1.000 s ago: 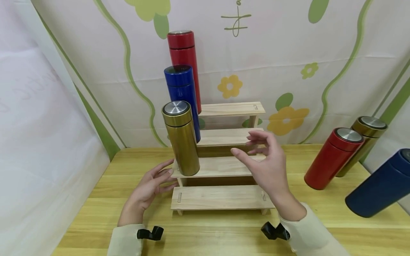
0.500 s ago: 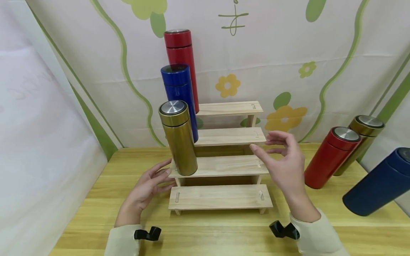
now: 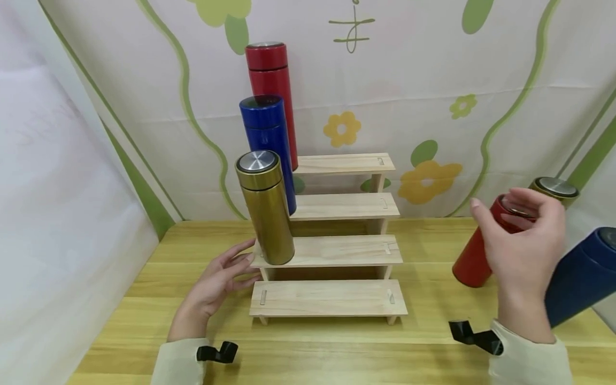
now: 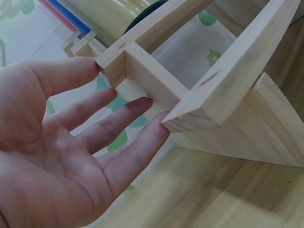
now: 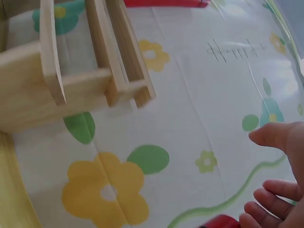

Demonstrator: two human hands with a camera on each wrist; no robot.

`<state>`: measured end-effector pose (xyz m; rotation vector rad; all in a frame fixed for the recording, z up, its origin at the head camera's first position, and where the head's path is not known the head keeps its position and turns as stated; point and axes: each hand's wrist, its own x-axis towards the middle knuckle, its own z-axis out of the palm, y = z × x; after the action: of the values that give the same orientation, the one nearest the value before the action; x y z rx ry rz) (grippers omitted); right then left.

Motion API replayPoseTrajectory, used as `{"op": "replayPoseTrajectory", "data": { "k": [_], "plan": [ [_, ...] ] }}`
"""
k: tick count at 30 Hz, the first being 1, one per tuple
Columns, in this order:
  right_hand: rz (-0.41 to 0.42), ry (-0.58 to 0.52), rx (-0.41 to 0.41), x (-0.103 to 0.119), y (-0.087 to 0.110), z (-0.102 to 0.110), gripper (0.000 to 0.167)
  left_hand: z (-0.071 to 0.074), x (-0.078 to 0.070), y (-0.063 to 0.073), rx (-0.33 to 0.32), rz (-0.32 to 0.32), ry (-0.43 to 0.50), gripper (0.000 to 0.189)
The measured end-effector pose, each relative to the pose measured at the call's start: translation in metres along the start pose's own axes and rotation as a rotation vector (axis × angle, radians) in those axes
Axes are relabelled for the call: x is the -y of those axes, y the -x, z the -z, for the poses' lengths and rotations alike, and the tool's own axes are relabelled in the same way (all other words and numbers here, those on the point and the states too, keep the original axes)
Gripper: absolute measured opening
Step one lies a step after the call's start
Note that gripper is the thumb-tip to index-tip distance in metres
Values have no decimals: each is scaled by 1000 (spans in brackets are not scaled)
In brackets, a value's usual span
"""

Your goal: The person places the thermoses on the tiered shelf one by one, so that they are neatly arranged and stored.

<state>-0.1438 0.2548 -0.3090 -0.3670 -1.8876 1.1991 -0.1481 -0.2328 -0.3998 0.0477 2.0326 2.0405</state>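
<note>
A stepped wooden display rack [image 3: 332, 299] stands on the table. On its left side, one behind another on rising steps, are a gold thermos flask [image 3: 267, 219], a blue flask [image 3: 262, 120] and a red flask [image 3: 273, 80]. My left hand [image 3: 214, 289] touches the rack's left end; in the left wrist view its extended fingertips meet the step corners [image 4: 190, 111]. Over at the right, my right hand [image 3: 526, 256] is held with thumb and fingers apart, overlapping a standing red flask [image 3: 474, 262] in the head view. That flask's top [image 5: 222, 222] peeks in below the fingers in the right wrist view.
A second gold flask [image 3: 555, 187] stands behind the right-hand red one, partly hidden. A dark blue flask [image 3: 584, 272] is at the table's right. A white cloth backdrop [image 3: 385, 75] with printed flowers rises behind the wooden table [image 3: 308, 358].
My right hand has moved right, from beside the rack over to the red flask. The left hand stays at the rack's left end, and the flasks stand where they were.
</note>
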Motion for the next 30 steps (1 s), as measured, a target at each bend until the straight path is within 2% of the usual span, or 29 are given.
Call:
{"op": "replayPoseTrajectory", "data": {
  "k": [5,10,23,27,30],
  "plan": [
    [-15,73,-107,-6,-8,10,54,0,-1,0,2,-3,-7,65],
    [-91,93,-132,-10,-13,12,56,0,-2,0,9,-5,-11,65],
    [-321,-3,-59,-38,-26,8,76,1,-1,-1,28,-12,-8,66],
    [-426,-15,4,-43,-30,9,81,1,-1,-2,17,-6,-11,66],
    [-490,30,59,-48,-32,7,85,1,-1,-2,10,-4,-13,65]
  ]
}}
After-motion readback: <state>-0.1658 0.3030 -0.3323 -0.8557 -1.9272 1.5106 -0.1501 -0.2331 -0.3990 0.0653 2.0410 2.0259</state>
